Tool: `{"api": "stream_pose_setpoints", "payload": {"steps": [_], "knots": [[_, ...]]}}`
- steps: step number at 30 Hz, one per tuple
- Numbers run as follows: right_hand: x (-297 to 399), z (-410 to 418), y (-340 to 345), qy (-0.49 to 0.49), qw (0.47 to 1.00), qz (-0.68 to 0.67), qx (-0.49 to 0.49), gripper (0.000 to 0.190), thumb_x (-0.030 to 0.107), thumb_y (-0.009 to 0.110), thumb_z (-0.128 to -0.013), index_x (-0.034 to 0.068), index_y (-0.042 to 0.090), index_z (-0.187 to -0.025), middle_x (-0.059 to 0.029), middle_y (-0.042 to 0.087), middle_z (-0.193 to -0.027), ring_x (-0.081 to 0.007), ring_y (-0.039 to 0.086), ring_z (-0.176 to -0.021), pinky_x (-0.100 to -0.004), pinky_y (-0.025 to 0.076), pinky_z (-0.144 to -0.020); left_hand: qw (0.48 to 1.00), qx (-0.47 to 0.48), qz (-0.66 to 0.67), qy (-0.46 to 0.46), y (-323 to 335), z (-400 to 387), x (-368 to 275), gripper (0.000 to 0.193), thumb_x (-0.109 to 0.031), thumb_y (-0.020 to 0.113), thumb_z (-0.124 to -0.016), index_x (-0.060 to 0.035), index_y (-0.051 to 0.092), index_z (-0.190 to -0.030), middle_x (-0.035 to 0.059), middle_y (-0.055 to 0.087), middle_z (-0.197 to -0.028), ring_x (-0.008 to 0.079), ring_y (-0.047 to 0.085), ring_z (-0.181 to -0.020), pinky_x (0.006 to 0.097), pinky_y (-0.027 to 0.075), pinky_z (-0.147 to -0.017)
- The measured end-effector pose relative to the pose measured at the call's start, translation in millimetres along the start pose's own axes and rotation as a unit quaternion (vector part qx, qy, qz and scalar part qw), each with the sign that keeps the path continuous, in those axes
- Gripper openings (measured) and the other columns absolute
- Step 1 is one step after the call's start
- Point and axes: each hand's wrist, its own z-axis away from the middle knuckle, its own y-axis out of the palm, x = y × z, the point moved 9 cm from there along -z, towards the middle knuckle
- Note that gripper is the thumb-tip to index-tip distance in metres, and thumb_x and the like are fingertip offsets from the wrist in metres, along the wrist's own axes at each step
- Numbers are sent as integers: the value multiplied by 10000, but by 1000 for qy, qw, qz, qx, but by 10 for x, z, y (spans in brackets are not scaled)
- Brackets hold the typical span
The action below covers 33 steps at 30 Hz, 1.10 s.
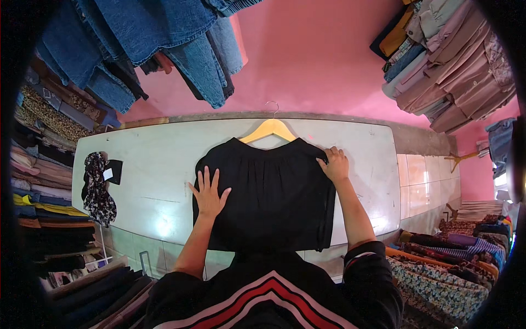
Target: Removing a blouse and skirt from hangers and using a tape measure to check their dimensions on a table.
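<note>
A black top (267, 193) with gathers below its neckline lies spread on a white table. A light wooden hanger (271, 128) with a metal hook sits inside its neck and points away from me. My left hand (209, 192) rests flat on the left side of the cloth, fingers spread, holding nothing. At the upper right shoulder, my right hand (336, 164) has its fingers bent over the edge and its thumb against the fabric; it seems to pinch the cloth there. The lower hem reaches the table's near edge, close to my body.
A dark floral cloth (98, 189) and a small black piece with a white tag (115, 172) lie on the table's left (148, 164). Denim garments (152, 28) hang upper left, pink and beige clothes (456, 66) upper right. Folded clothes (45, 177) stack at left; patterned garments (439, 275) sit lower right.
</note>
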Motion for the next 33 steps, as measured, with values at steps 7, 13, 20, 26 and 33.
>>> {"api": "stream_pose_setpoints", "payload": {"steps": [7,13,20,26,33], "knots": [[-781,375,-277,160,943,-263,-127,491,344,785,-611,36,605,-947,-93,543,-853,-231,539,-744,-333,443,-683,997,68,-9,-28,261,62,78,684,-554,436,-823,-226,246,-1392,102,150,-1461,343,162,-1329,672,196,-947],[-1600,1360,-1202,205,768,-596,-114,489,103,657,-688,53,430,-1119,-27,413,-992,-146,439,-889,-252,370,-766,997,66,1,-33,323,127,170,704,-568,427,-820,-231,215,-1400,85,120,-1469,334,142,-1336,674,173,-956],[21,1560,-2138,84,714,-691,73,687,-101,561,-587,92,321,-1201,-28,387,-1013,-161,426,-938,-275,335,-870,991,113,68,-22,372,108,214,735,-560,460,-805,-219,201,-1402,92,94,-1473,333,99,-1344,667,114,-977],[737,1333,-1249,89,753,-644,103,563,-64,690,-669,43,460,-1172,-49,563,-1032,-114,531,-953,-252,419,-860,982,138,126,-4,410,117,299,765,-513,545,-775,-221,211,-1398,85,60,-1479,333,54,-1351,661,74,-987],[595,1223,-857,130,655,-744,3,428,-89,676,-669,19,540,-1060,-48,597,-941,-132,561,-880,-242,464,-766,976,165,141,-2,442,144,266,797,-507,583,-746,-237,212,-1398,83,40,-1483,335,35,-1353,668,62,-982]]}}
